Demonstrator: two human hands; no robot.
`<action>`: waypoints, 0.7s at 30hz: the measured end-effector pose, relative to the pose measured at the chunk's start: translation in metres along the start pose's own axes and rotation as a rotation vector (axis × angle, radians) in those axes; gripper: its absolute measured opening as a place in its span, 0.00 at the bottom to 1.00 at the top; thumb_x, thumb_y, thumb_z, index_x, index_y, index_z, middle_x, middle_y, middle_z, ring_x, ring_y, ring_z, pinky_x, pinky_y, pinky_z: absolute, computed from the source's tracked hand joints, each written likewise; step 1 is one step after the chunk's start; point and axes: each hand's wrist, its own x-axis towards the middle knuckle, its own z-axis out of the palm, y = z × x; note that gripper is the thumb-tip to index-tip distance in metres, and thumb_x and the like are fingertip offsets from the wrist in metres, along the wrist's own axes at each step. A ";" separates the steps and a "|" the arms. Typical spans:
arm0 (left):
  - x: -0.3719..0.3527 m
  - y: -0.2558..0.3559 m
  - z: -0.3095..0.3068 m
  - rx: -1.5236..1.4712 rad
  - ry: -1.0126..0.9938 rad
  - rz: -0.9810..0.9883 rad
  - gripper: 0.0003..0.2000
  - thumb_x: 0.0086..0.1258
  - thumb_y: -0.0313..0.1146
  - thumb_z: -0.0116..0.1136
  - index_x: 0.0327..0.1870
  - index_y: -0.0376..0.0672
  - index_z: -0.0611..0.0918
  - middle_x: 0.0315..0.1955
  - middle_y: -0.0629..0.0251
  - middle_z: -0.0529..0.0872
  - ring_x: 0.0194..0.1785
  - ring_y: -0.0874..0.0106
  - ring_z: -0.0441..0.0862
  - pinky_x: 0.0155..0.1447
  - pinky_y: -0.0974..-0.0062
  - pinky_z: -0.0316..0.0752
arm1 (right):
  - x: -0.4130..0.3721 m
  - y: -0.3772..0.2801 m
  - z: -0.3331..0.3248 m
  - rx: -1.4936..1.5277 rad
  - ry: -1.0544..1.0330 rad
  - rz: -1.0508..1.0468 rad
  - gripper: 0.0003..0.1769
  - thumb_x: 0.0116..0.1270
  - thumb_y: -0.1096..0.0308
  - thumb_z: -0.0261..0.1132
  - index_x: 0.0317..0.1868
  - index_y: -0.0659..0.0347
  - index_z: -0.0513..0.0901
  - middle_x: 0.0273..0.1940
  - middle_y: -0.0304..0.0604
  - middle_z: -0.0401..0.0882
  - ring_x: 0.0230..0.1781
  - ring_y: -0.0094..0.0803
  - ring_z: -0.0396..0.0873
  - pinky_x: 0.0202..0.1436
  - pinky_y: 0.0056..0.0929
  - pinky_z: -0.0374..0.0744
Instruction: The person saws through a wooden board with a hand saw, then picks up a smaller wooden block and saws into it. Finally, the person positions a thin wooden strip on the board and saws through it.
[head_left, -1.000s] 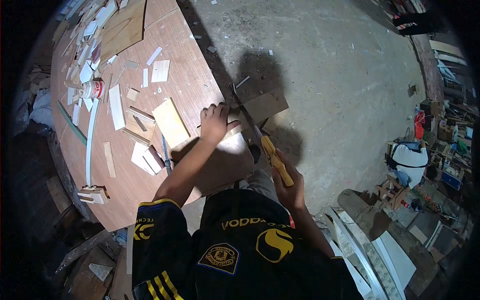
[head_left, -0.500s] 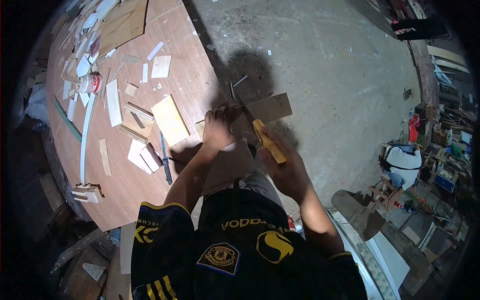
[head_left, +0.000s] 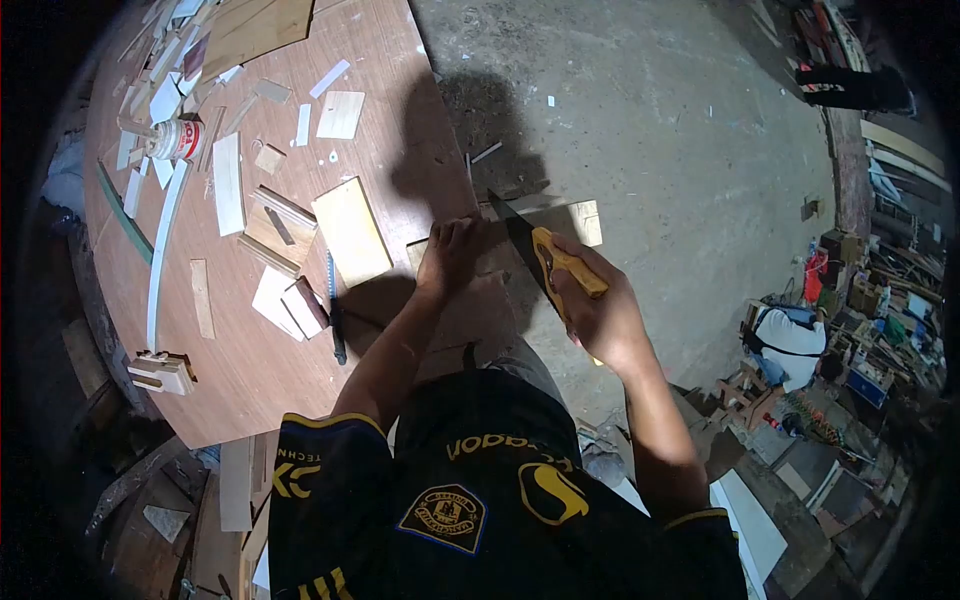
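My right hand (head_left: 603,318) is wrapped around the yellow handle of a handsaw (head_left: 524,240). Its dark blade slants up and left, crossing over the wooden board (head_left: 585,224) just past the table edge. My left hand (head_left: 447,262) lies on that board with bent fingers, holding it against the table (head_left: 290,385). The board's far end sticks out over the floor, while its near end shows left of my left hand. Close to that hand lies a pale wooden block (head_left: 352,232), and a knife-like tool with a blue blade and black handle (head_left: 336,310) rests beside it.
Wood offcuts (head_left: 228,185) and a labelled jar (head_left: 177,140) occupy the table's left side. A clamp-like wooden piece (head_left: 163,373) sits at its lower left edge. Concrete floor (head_left: 680,180) stretches right. A person in a white top (head_left: 788,345) is beside the cluttered right side.
My right hand has shifted right and turned the saw, so more of its blade shows. The board's outer end is now brightly lit. My left hand stays on the board; the view has shifted slightly.
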 end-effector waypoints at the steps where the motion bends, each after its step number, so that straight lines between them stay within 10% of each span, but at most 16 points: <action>1: 0.002 0.000 0.002 -0.001 -0.002 -0.006 0.28 0.64 0.33 0.55 0.69 0.43 0.74 0.61 0.58 0.75 0.60 0.57 0.74 0.66 0.55 0.68 | 0.006 0.002 0.002 -0.030 0.003 -0.025 0.21 0.74 0.72 0.64 0.65 0.67 0.77 0.60 0.59 0.82 0.61 0.44 0.82 0.64 0.33 0.77; 2: 0.001 0.001 0.005 0.007 0.013 -0.036 0.27 0.64 0.33 0.55 0.68 0.43 0.74 0.58 0.59 0.76 0.58 0.58 0.74 0.65 0.56 0.69 | 0.008 0.003 0.006 -0.033 -0.007 -0.018 0.21 0.74 0.72 0.64 0.65 0.67 0.77 0.60 0.59 0.82 0.61 0.44 0.82 0.64 0.33 0.77; 4: -0.001 0.003 0.011 0.014 0.023 -0.067 0.26 0.64 0.33 0.55 0.66 0.44 0.75 0.54 0.60 0.76 0.56 0.59 0.75 0.63 0.57 0.70 | 0.009 0.004 0.013 -0.109 0.042 -0.099 0.21 0.77 0.69 0.62 0.68 0.63 0.77 0.32 0.38 0.80 0.20 0.18 0.70 0.24 0.22 0.70; 5: -0.001 0.003 0.013 0.013 0.073 -0.078 0.25 0.64 0.33 0.55 0.66 0.44 0.76 0.52 0.60 0.76 0.56 0.59 0.75 0.62 0.57 0.70 | 0.013 0.010 0.015 -0.110 0.039 -0.097 0.21 0.77 0.69 0.62 0.68 0.63 0.77 0.32 0.38 0.80 0.20 0.18 0.70 0.24 0.22 0.70; 8: 0.001 0.006 0.013 -0.006 0.128 -0.092 0.24 0.64 0.33 0.56 0.64 0.45 0.76 0.49 0.60 0.76 0.55 0.60 0.75 0.61 0.58 0.71 | 0.015 0.016 0.015 -0.238 0.131 -0.427 0.21 0.76 0.70 0.63 0.67 0.62 0.77 0.32 0.38 0.81 0.22 0.18 0.70 0.27 0.21 0.72; 11: 0.001 0.006 0.013 -0.006 0.165 -0.092 0.24 0.64 0.34 0.56 0.64 0.45 0.76 0.48 0.60 0.76 0.55 0.60 0.75 0.61 0.58 0.71 | 0.003 -0.013 0.008 -0.156 0.017 -0.067 0.21 0.76 0.70 0.63 0.68 0.60 0.77 0.33 0.39 0.82 0.23 0.18 0.71 0.28 0.21 0.73; 13: 0.005 0.005 0.010 0.009 0.196 -0.098 0.24 0.64 0.34 0.56 0.64 0.45 0.76 0.48 0.60 0.76 0.54 0.60 0.75 0.61 0.58 0.71 | 0.003 -0.017 0.006 -0.149 -0.023 0.004 0.23 0.74 0.71 0.63 0.68 0.63 0.76 0.60 0.62 0.81 0.64 0.49 0.80 0.66 0.35 0.76; 21: 0.002 0.009 -0.005 -0.059 0.076 -0.086 0.25 0.63 0.33 0.56 0.65 0.46 0.77 0.49 0.60 0.75 0.56 0.59 0.74 0.62 0.57 0.70 | -0.007 0.000 0.010 -0.115 0.014 -0.033 0.23 0.74 0.72 0.63 0.68 0.62 0.76 0.61 0.61 0.81 0.65 0.44 0.80 0.66 0.35 0.76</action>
